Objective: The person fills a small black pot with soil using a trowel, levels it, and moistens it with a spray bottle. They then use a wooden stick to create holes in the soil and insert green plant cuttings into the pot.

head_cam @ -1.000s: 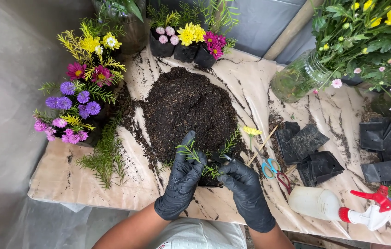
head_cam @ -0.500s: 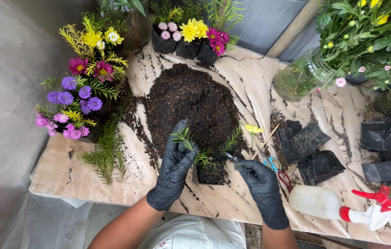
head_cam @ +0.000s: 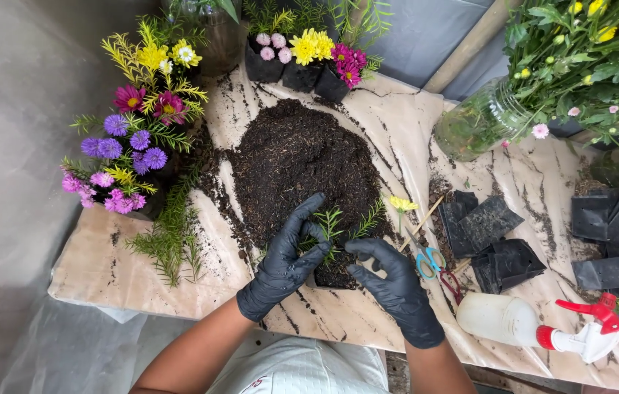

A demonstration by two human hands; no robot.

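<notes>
Both my hands wear black gloves. My left hand [head_cam: 286,263] cups the left side of a small black grow bag [head_cam: 333,276] filled with soil, fingers spread by the green sprigs [head_cam: 333,225] that stand in it. My right hand [head_cam: 394,286] presses on the bag's right side, its thumb and fingers curled at the rim. The bag sits at the near edge of a big soil heap [head_cam: 298,164] on a beige plastic sheet [head_cam: 105,263].
Potted flowers stand at the left [head_cam: 138,138] and the back [head_cam: 309,55]. A yellow flower [head_cam: 401,205], scissors [head_cam: 433,263], empty black bags [head_cam: 495,241], a white spray bottle [head_cam: 535,325] and a glass jar [head_cam: 481,120] lie to the right. Loose green fern [head_cam: 171,233] lies at the left.
My right hand has come back from the scissors side to the bag's right rim. My left hand has shifted slightly on the sprigs.
</notes>
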